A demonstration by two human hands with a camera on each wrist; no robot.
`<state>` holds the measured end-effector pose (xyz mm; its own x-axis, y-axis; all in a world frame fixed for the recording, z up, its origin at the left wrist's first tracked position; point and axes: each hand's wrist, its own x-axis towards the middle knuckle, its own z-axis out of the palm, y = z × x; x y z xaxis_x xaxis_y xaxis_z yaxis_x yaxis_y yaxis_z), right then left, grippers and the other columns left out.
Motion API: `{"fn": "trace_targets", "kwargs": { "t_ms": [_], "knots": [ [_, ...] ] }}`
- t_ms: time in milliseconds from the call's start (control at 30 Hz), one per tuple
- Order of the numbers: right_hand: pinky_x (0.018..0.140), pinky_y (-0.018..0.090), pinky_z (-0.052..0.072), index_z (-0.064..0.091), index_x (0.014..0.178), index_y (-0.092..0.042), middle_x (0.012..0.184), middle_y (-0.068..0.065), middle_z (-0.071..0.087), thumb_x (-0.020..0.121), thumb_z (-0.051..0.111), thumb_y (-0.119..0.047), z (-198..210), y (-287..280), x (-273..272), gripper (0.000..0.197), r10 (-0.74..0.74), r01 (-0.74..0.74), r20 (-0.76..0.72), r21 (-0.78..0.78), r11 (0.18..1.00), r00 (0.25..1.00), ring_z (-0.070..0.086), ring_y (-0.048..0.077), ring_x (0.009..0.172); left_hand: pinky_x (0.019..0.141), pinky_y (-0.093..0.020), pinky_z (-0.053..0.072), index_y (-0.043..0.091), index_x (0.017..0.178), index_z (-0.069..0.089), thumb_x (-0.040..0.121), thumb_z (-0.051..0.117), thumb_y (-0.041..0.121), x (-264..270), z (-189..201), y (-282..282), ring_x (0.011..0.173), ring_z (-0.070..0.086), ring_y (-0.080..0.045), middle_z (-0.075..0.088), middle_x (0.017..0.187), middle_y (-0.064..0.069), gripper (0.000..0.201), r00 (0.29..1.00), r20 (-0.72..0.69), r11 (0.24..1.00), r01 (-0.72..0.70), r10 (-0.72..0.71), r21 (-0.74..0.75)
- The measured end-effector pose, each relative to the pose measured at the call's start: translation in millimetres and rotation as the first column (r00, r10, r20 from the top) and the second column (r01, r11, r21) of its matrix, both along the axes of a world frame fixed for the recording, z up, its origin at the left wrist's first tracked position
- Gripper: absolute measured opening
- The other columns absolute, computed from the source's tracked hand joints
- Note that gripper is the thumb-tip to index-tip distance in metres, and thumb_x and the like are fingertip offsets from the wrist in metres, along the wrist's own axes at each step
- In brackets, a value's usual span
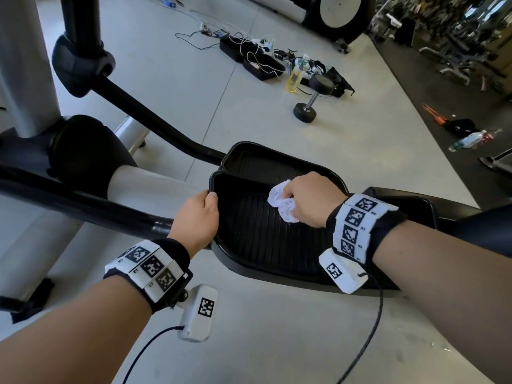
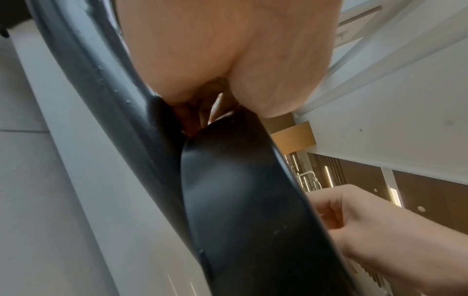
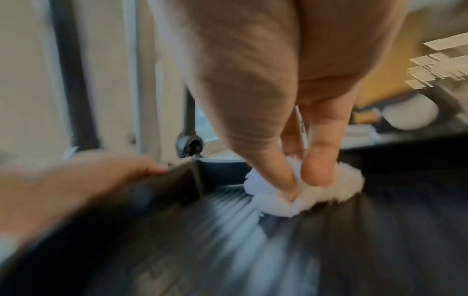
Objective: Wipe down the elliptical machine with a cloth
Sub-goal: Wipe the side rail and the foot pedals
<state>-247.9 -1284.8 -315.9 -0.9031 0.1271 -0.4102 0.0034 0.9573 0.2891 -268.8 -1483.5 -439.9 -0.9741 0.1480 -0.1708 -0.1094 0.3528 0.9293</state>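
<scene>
The elliptical's black ribbed foot pedal (image 1: 257,239) fills the middle of the head view. My right hand (image 1: 310,200) grips a crumpled white cloth (image 1: 282,202) and presses it onto the pedal's ribbed floor near its far end. In the blurred right wrist view the fingers (image 3: 273,166) pinch the cloth (image 3: 336,190) against the pedal (image 3: 380,240). My left hand (image 1: 198,217) grips the pedal's left rim, thumb over the edge. The left wrist view shows that hand (image 2: 228,66) curled round the pedal's black rim (image 2: 240,200) from below.
The elliptical's black crank arm (image 1: 144,115) and grey column (image 1: 30,65) stand at left. On the pale floor beyond lie a dumbbell (image 1: 313,98), a yellow bottle (image 1: 295,79), black trays with cables (image 1: 249,55) and a water bottle (image 1: 471,139).
</scene>
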Motion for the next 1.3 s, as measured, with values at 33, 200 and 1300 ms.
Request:
{"fn": "trace_targets", "kwargs": {
  "t_ms": [33, 200, 1300],
  "knots": [
    [0.076, 0.032, 0.049, 0.072, 0.108, -0.015, 0.103, 0.005, 0.07, 0.089, 0.063, -0.017, -2.2, 1.9, -0.8, 0.021, -0.04, 0.04, -0.001, -0.056, 0.998, 0.999, 0.067, 0.026, 0.098, 0.07, -0.041, 0.041, 0.01, 0.078, 0.048, 0.109, 0.033, 0.029, -0.1, -0.5, -0.2, 0.074, 0.053, -0.025, 0.055, 0.077, -0.009, 0.039, 1.0, -0.002, 1.0, 0.003, -0.003, -0.001],
    [0.084, 0.036, 0.057, 0.059, 0.082, -0.033, 0.097, -0.001, 0.069, 0.09, 0.059, -0.016, -9.3, 5.2, 6.7, 0.019, -0.023, 0.026, 0.016, -0.247, 0.969, 1.0, 0.066, 0.023, 0.095, 0.067, -0.039, 0.041, 0.011, 0.076, 0.049, 0.109, 0.034, 0.028, -1.3, -1.7, -0.8, 0.071, 0.053, -0.023, 0.054, 0.073, -0.006, 0.04, 1.0, -0.005, 1.0, 0.004, -0.004, 0.015],
    [0.06, 0.022, 0.056, 0.072, 0.071, -0.017, 0.064, -0.002, 0.072, 0.081, 0.057, -0.011, 8.9, 56.4, 73.3, 0.019, -0.255, 0.254, 0.028, -0.247, 0.935, 0.966, 0.071, 0.013, 0.068, 0.061, -0.038, 0.042, 0.009, 0.085, 0.055, 0.108, 0.037, 0.034, -6.3, -9.2, -3.9, 0.071, 0.058, -0.029, 0.06, 0.076, -0.011, 0.038, 0.999, -0.009, 0.995, 0.05, -0.051, -0.09]
  ]
}}
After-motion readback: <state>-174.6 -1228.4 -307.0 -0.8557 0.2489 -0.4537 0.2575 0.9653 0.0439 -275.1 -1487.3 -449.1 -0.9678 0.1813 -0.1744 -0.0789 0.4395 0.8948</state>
